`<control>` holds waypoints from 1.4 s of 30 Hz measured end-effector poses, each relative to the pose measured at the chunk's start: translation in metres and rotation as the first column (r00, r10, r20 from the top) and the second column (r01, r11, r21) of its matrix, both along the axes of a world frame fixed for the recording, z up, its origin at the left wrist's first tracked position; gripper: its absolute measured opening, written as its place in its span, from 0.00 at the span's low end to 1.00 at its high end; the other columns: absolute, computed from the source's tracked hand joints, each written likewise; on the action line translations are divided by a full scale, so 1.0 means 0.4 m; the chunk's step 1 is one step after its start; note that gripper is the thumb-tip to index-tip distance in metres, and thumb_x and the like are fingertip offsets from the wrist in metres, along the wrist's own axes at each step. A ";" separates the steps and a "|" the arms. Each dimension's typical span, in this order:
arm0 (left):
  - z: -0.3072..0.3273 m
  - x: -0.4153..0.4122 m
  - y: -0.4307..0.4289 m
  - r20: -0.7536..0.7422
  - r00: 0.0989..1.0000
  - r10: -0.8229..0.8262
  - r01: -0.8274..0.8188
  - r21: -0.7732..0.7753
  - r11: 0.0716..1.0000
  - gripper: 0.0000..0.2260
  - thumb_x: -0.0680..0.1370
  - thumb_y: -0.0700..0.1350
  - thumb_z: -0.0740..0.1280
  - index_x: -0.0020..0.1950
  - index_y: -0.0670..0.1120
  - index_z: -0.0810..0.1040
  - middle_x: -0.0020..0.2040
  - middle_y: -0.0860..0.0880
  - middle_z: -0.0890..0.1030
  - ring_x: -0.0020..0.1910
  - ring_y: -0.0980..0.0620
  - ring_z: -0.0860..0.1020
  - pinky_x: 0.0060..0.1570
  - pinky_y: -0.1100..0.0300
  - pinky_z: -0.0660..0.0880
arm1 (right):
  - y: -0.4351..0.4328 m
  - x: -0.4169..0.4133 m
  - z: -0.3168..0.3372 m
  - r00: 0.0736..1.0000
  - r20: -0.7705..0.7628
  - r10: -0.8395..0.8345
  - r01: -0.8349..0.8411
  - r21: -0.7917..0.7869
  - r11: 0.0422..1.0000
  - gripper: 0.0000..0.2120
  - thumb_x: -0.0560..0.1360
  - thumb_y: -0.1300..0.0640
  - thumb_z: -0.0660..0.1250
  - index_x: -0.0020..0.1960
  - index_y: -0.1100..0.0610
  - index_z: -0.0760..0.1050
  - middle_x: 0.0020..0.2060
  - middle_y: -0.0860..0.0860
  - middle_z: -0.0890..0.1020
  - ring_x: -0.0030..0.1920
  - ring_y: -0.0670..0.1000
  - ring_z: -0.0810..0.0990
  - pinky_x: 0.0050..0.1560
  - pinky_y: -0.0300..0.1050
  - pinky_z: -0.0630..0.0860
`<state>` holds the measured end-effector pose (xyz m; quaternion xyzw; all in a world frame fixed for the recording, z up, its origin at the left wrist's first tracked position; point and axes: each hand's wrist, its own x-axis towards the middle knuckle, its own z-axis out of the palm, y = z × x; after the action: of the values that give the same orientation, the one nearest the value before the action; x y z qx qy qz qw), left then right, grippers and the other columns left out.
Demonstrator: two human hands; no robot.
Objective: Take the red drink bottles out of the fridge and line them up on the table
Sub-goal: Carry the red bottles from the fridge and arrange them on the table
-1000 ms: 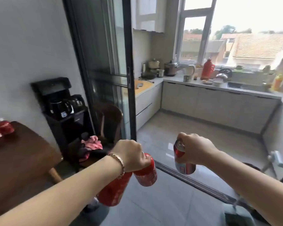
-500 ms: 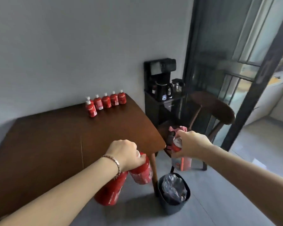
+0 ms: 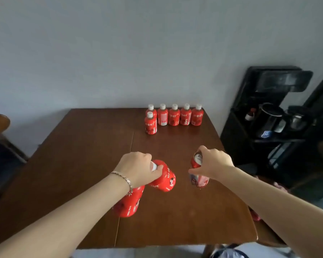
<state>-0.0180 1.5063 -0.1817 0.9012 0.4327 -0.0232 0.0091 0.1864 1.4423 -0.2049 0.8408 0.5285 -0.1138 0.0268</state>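
Left hand (image 3: 138, 168): we grip two red bottles (image 3: 164, 180) by the necks, over the table (image 3: 82, 155).
Right hand (image 3: 213, 164): we hold a third drink (image 3: 199, 176) by its top.
Row (image 3: 173, 117): six bottles stand at the far edge.
Change: we have turned from kitchen to table; setting down seems next.

Light: dim, soft, even; no hard shadows. Wall (image 3: 119, 43): grey, darkening toward corners. Table (image 3: 82, 164): faint sheen. Edges: wide-angle bending. Sharpness: soft overall; black stand (image 3: 280, 84) far right smeared.
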 end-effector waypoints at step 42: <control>-0.456 0.261 0.834 0.207 0.959 -0.195 0.167 0.142 0.976 0.20 0.65 0.63 0.58 0.26 0.49 0.76 0.20 0.54 0.74 0.19 0.57 0.72 0.19 0.69 0.63 | 0.865 0.231 -0.376 0.768 -0.545 0.337 -0.275 0.194 0.942 0.39 0.66 0.58 0.68 0.74 0.47 0.56 0.64 0.41 0.64 0.62 0.42 0.66 0.65 0.41 0.68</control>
<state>0.0866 1.8400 -0.3642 0.9329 0.3451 0.1027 -0.0009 0.2789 1.7881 -0.3552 0.6707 0.6470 -0.3267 -0.1573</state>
